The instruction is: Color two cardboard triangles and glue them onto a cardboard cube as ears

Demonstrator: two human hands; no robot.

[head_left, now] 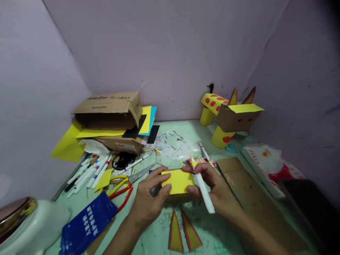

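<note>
Between both hands is a small cardboard box (pixel 178 182) with a yellow paper top. My left hand (pixel 153 191) grips its left side, thumb on the yellow face and fingers along the far edge. With my right hand (pixel 209 184) I steady the box's right side while a white marker with a yellow end (pixel 202 189) is pinched in the same fingers. Two pointed cardboard ears (pixel 175 232), yellow-brown with red edges, lie on the table just below the box. Scissors with yellow handles (pixel 138 174) and red-handled pliers (pixel 122 198) rest left of my left hand.
A cardboard giraffe-like figure (pixel 239 118) stands at the back right. An opened carton (pixel 106 109) sits on stacked paper at the back left. Several markers (pixel 91 173) and a blue booklet (pixel 90 225) are on the left. A cardboard strip (pixel 255 198) lies at the right.
</note>
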